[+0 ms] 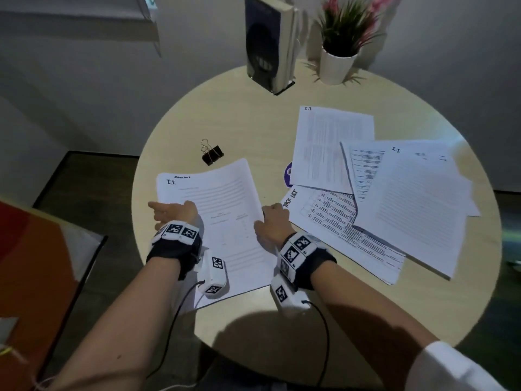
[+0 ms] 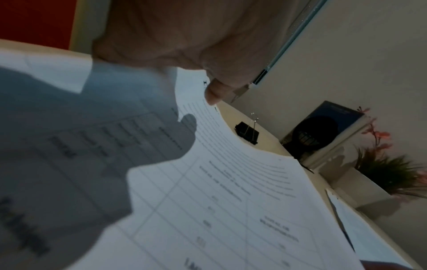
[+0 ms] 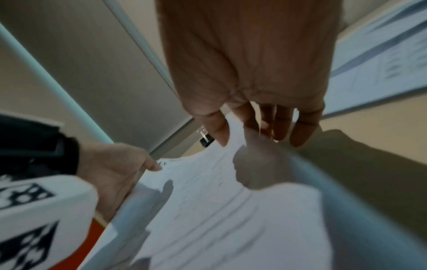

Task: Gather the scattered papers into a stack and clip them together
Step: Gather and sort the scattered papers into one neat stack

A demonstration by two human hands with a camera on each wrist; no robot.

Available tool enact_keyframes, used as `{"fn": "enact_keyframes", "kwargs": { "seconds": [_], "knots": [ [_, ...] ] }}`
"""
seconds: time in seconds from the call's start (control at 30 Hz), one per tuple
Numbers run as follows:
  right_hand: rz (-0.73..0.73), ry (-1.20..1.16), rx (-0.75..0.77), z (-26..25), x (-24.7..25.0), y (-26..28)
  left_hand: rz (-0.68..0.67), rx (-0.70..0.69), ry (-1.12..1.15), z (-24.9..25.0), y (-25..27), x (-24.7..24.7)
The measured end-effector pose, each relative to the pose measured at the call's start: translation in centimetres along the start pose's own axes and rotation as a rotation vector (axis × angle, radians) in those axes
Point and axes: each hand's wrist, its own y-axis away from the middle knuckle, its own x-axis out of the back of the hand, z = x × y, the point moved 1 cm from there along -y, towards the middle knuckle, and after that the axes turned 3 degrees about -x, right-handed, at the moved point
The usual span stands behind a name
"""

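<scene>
Round beige worktop (image 1: pixel 253 114) fills centre of head view. Loose sheets (image 1: pixel 408 204) overlap at right of frame, fanned across worktop. Held papers (image 1: pixel 222 210) sit left of centre, edges lifted and bowed. Left hand (image 1: pixel 174 214) pinches their left edge, thumb on top. Right hand (image 1: pixel 272 222) grips their right edge, thumb over, fingers curled beneath. Upright book (image 1: pixel 267 43) and potted plant (image 1: pixel 341 49) stand at top. Black binder clip (image 1: pixel 212 153) lies apart, just above held papers.

Round pale table (image 1: pixel 245 114) against grey wall (image 1: pixel 84 66), dark floor (image 1: pixel 93 182).
</scene>
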Motion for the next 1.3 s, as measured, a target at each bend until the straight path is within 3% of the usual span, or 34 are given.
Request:
{"fn": "enact_keyframes", "kwargs": {
  "seconds": [0.13, 0.23, 0.33, 0.43, 0.57, 0.67, 0.73, 0.8, 0.87, 0.93, 1.0, 1.07, 1.13, 1.2, 1.3],
  "knots": [
    [0.291, -0.027, -0.148, 4.4, 6.1, -1.5, 0.029, -0.188, -0.099, 3.5, 2.0, -1.4],
    [0.435, -0.006, -0.354, 9.6, 10.1, -2.7, -0.141, -0.342, -0.133, 7.9, 3.3, -4.6],
    [0.393, 0.085, -0.533, 14.0, 11.8, -3.6, -0.327, -0.419, -0.191, 11.9, 4.9, -9.0],
    [0.299, 0.040, -0.569, 16.6, 11.8, -4.2, -0.469, -0.443, -0.304, 14.1, 6.5, -13.4],
    [0.298, 0.209, -0.432, 18.6, 11.8, -5.4, -0.604, -0.517, -0.432, 14.4, 7.8, -18.6],
    [0.378, 0.247, -0.267, 19.4, 12.9, -6.0, -0.654, -0.540, -0.353, 14.2, 8.6, -20.2],
    [0.345, 0.194, -0.138, 18.8, 13.2, -5.9, -0.703, -0.494, -0.237, 14.1, 8.3, -20.1],
    [0.247, 0.143, 0.038, 17.3, 12.4, -5.2, -0.762, -0.401, -0.107, 14.3, 7.8, -19.8],
    [0.031, 0.091, 0.235, 15.7, 11.3, -4.2, -0.835, -0.317, -0.027, 14.4, 7.5, -18.9],
    [-0.179, -0.015, 0.333, 14.6, 11.1, -3.4, -0.846, -0.362, -0.090, 14.2, 7.1, -18.2],
    [-0.183, -0.196, 0.253, 14.3, 12.5, -3.4, -0.769, -0.491, -0.255, 13.6, 6.5, -17.6],
    [0.101, -0.300, 0.100, 15.7, 14.1, -4.7, -0.743, -0.545, -0.279, 12.9, 6.0, -17.5],
    [0.369, -0.176, -0.129, 18.0, 16.2, -6.0, -0.737, -0.579, -0.261, 12.7, 6.2, -17.1],
    [0.354, -0.095, -0.283, 19.8, 17.9, -6.7, -0.708, -0.606, -0.232, 12.7, 6.5, -16.5],
    [0.231, -0.097, -0.328, 21.1, 18.0, -7.2, -0.591, -0.616, -0.118, 12.4, 6.0, -16.2]
  ]
}}
